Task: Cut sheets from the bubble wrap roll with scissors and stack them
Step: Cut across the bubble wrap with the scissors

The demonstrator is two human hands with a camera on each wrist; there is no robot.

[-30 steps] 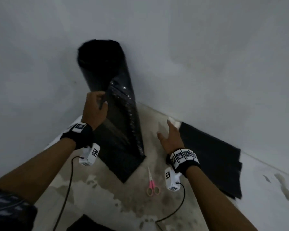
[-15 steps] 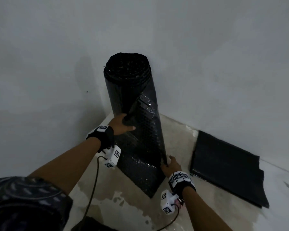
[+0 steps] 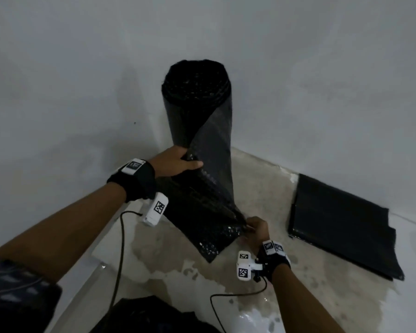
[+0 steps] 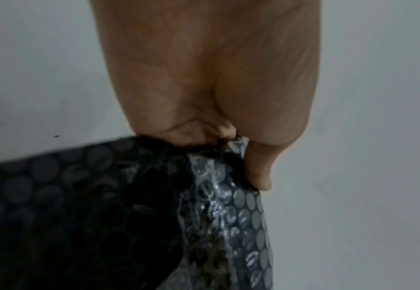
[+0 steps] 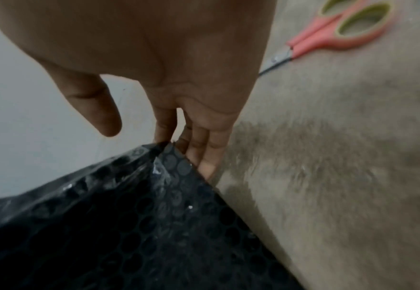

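A black bubble wrap roll (image 3: 197,104) stands upright in the corner of two grey walls. Its loose sheet (image 3: 202,217) hangs out from the roll down to the floor. My left hand (image 3: 190,159) grips the sheet's upper edge beside the roll, fingers curled round it (image 4: 238,157), thumb (image 4: 258,172) pressed on the bubbles (image 4: 129,215). My right hand (image 3: 249,227) holds the sheet's lower edge near the floor. There the edge sits pinched between the fingers (image 5: 179,145), the thumb (image 5: 99,109) standing free. Pink scissors (image 5: 340,33) lie on the floor behind that hand, hidden in the head view.
A stack of cut black sheets (image 3: 341,231) lies flat against the right wall. The floor (image 3: 298,296) is stained concrete. Wrist-camera cables (image 3: 120,260) trail toward me, and something dark (image 3: 154,316) lies at the bottom edge.
My right hand left the bare floor and took the sheet's lower edge. My left hand slid down the roll to the sheet's upper edge. The sheet now stands further out from the roll.
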